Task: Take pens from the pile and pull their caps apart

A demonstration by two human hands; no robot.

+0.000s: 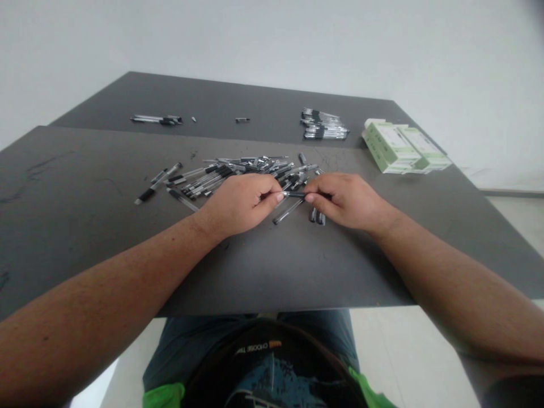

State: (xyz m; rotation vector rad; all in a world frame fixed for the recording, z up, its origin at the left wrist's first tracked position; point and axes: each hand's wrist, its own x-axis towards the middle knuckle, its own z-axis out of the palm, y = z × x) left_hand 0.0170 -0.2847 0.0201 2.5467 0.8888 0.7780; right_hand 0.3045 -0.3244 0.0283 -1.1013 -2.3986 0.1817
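My left hand [240, 203] and my right hand [346, 198] meet over the middle of a dark grey table [85, 192]. Both are closed in a pinch on the same thin black pen [294, 194], one at each end, held level just above the tabletop. Right behind the hands lies a loose pile of pens and pen parts [238, 170], clear barrels with black ends. A single pen [288, 211] lies under the hands, and two short black caps [317, 216] rest by my right hand.
A neat stack of pens [323, 124] lies at the back, with green-and-white boxes [403, 146] to its right. A few pens [156, 119] and small parts [242, 119] sit far left. The table's near edge runs above my lap.
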